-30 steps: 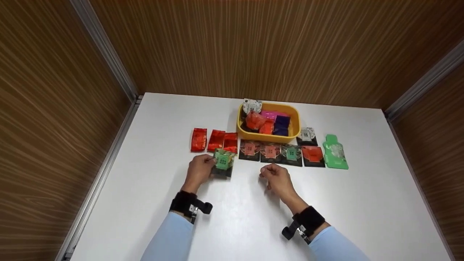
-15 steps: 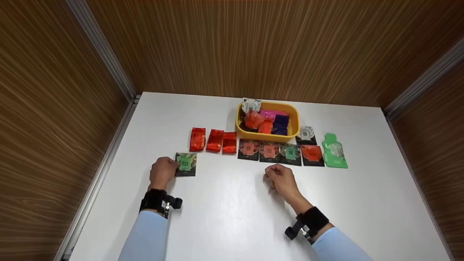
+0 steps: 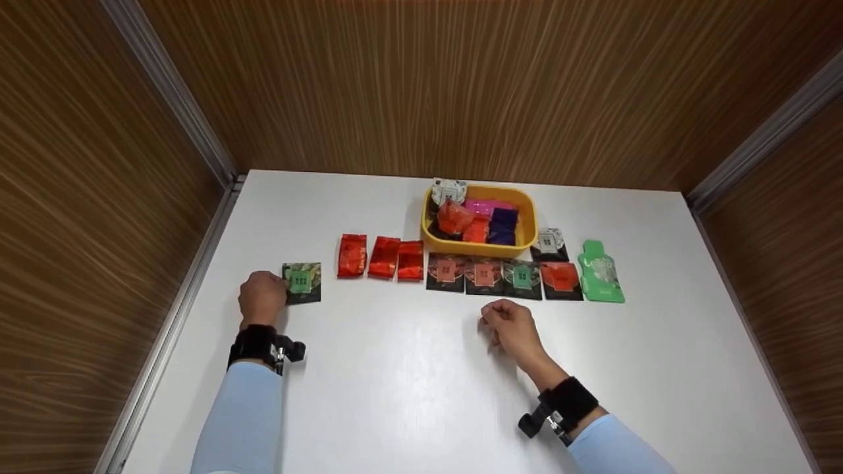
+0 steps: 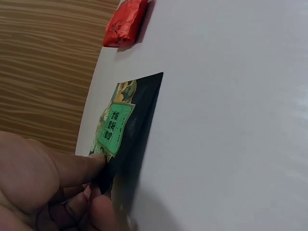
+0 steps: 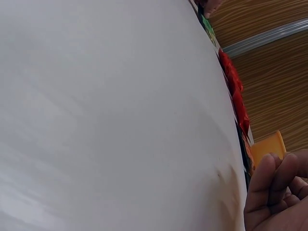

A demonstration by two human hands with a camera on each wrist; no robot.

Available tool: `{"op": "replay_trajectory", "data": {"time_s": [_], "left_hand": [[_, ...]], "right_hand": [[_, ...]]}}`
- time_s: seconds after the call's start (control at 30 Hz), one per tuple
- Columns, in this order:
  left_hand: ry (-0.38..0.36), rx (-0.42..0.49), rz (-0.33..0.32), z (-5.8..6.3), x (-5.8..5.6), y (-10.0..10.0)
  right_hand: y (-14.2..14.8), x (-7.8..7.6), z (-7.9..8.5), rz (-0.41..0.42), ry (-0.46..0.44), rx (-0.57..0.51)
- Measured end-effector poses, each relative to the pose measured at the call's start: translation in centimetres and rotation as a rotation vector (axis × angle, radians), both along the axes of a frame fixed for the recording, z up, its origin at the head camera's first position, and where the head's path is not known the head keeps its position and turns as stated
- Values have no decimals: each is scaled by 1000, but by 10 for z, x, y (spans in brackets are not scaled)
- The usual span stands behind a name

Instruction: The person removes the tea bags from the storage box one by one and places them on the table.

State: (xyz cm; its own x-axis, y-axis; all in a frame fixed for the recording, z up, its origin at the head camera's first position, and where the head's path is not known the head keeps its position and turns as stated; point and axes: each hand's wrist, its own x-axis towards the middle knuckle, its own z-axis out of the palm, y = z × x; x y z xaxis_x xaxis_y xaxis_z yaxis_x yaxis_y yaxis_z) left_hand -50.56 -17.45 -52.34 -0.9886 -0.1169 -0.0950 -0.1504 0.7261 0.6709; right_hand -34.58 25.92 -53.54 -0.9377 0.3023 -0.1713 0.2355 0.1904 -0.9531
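My left hand point(image 3: 262, 296) pinches the left edge of a flat black sachet with a green label point(image 3: 304, 284), at the left of the table. In the left wrist view, the thumb lies on the printed face of the sachet point(image 4: 113, 129) and fingers curl beneath it; its far corner tilts close over the white surface. Three shiny red packets point(image 3: 352, 256) lie in a row to the right of this sachet. My right hand point(image 3: 515, 328) hovers loosely curled over the table's middle, holding nothing, in front of a row of dark sachets point(image 3: 484, 275).
A yellow tub point(image 3: 475, 250) at the back holds several packets in red, pink, purple and white. Right of it lie a white-and-black sachet point(image 3: 548, 245), a red-and-black sachet point(image 3: 562, 281) and a green bottle-shaped pouch point(image 3: 600, 273). Wood-grain panels point(image 3: 421, 92) wall the table.
My left hand has carried the green-labelled sachet leftward, from in front of the red packets to beyond their left end. My right hand shifted slightly right, then stayed still.
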Motion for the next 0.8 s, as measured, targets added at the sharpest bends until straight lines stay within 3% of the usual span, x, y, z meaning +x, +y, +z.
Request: {"op": "replay_trajectory", "data": {"time_s": [0.2, 0.37, 0.57, 0.8], "left_hand": [[68, -18, -27, 0, -25, 16], [85, -15, -34, -2, -38, 24], [102, 2, -22, -7, -43, 28], [161, 47, -19, -8, -41, 31]], "right_hand": [[1, 3, 1, 7, -17, 9], [4, 5, 0, 4, -18, 3], [4, 3, -2, -2, -6, 11], [5, -2, -1, -3, -16, 10]]}}
